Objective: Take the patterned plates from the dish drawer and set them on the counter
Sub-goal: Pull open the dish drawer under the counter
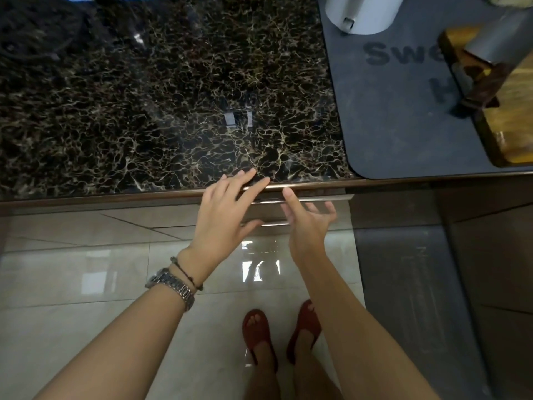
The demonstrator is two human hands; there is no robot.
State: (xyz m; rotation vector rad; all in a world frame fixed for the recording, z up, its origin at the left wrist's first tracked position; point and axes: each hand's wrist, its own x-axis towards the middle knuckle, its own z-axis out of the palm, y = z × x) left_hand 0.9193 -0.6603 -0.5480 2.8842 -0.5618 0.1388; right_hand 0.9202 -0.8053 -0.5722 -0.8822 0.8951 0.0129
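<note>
The counter is dark polished marble with gold veins, and its rounded front edge crosses the middle of the view. My left hand hovers at that edge with fingers spread, fingertips over the rim, holding nothing. My right hand is just below the edge, palm turned up, fingers apart and empty. Under the edge, drawer fronts with thin metal handle strips show between the hands. No patterned plates are in view, and I cannot tell whether a drawer is pulled out.
A grey mat with dark lettering covers the counter's right part. On it stand a white cylindrical container and a wooden cutting board with a metal-bladed tool. Below are glossy floor tiles, a grey floor mat and my feet in red sandals.
</note>
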